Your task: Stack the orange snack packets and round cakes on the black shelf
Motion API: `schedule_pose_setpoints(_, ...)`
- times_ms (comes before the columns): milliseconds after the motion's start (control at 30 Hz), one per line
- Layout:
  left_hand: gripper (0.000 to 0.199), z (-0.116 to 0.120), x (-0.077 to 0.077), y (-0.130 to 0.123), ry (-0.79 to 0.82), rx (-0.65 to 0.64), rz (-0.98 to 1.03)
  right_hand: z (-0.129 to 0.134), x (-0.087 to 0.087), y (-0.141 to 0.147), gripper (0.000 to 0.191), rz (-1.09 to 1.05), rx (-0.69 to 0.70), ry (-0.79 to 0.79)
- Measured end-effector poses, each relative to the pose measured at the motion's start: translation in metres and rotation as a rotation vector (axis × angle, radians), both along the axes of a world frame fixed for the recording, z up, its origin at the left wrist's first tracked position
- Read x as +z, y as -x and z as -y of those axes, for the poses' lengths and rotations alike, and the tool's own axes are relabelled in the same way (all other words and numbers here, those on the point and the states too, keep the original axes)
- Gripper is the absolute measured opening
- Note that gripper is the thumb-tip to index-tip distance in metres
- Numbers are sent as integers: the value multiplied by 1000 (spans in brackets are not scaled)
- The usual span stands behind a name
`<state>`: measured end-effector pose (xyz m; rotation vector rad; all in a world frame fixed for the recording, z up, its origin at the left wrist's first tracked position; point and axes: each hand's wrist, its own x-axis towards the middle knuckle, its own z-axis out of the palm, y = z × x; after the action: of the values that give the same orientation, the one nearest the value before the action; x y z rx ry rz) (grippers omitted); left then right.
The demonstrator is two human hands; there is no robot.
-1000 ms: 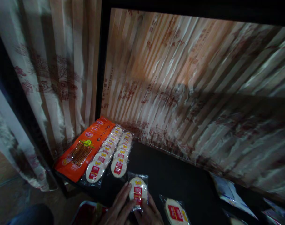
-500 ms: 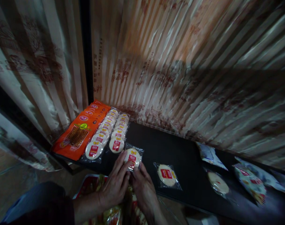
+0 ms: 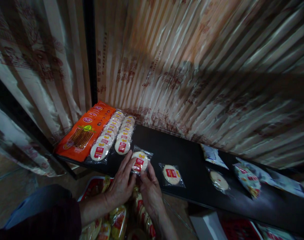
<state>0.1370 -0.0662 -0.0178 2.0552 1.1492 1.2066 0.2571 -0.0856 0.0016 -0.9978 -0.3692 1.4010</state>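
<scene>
Between my two hands is a clear-wrapped round rice cracker packet (image 3: pixel 140 160) with a red label, at the front edge of the black shelf (image 3: pixel 158 141). My left hand (image 3: pixel 122 181) grips its left side, fingers closed along the wrapper. At its lower right, my right hand (image 3: pixel 151 188) pinches the packet. Just left of my hands, two overlapping rows of rice cracker packets (image 3: pixel 122 145) run back toward the wall. Orange snack bags (image 3: pixel 79 136) lie overlapped beyond them at the shelf's left end.
Another rice cracker packet (image 3: pixel 171 174) lies right of my hands. Farther right are a cracker packet (image 3: pixel 219 180), a white packet (image 3: pixel 213 156) and a colourful snack bag (image 3: pixel 249 180). Below sits a red-rimmed basket (image 3: pixel 88 188) of wrapped snacks. Pleated printed curtain (image 3: pixel 167 83) backs the shelf.
The view has shifted slightly, so the shelf's items appear higher and those on the right farther left. Both hands still hold the rice cracker packet, its label now less covered by fingers.
</scene>
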Motion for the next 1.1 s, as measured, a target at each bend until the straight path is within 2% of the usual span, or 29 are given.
schedule_pose_setpoints(267, 66, 4, -4, 0, -67, -52, -48, 2, -1, -5, 50, -1, -5, -10)
schedule_pose_setpoints(567, 68, 2, -6, 2, -28, -9, -78, 4, 10, -1, 52, -31, 72, -27)
schedule_pose_setpoints(667, 67, 3, -4, 0, -4, -34, -17, 5, 16, 0, 51, -14, 109, -32)
schedule_pose_setpoints(900, 64, 9, 7, -10, 55, -90, 146, 6, 22, -2, 42, 53, 100, -140)
schedule_pose_setpoints(1100, 50, 8, 15, -9, 243, -46, 307, 6, 17, -1, 35, 168, 93, -166)
